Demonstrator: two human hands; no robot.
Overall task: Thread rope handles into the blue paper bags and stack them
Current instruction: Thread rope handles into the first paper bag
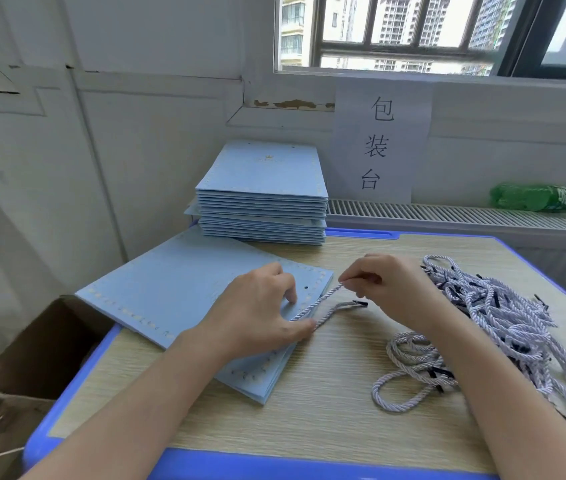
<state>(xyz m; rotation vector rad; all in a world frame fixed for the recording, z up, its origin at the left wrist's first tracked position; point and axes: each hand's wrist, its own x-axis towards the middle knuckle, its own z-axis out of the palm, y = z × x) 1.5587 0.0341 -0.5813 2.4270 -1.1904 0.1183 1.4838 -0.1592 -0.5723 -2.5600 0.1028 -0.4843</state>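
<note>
The right hand [378, 285] pinches one end of a twisted white rope handle [323, 308] between thumb and forefinger, lifted just above the table [326, 410] and to the right of the bag's edge. The left hand [260, 310] lies on the top blue paper bag [170, 292], fingers bent and pressing the paper near its right edge, the thumb touching the rope where it doubles back. The rope's other end, with its dark tip [359, 303], lies on the table just below the right hand.

A small punched hole [306, 287] shows in the bag just right of the left fingertips, close to the pinched end. The step in hand looks like feeding that end into the hole. To do it well, the pinch should sit close to the tip so the rope stays stiff (a long free end would likely bend and miss), and the left hand should keep the paper flat beside the hole without covering it.

The bag being worked tops a low pile that lies slanted at the near left of the table. A taller, squared stack of blue bags [260, 188] stands at the far side, and no handles are visible on it from here. A loose heap of ropes [489, 327] lies to the right, partly under the right forearm, so pulling could drag others along.
</note>
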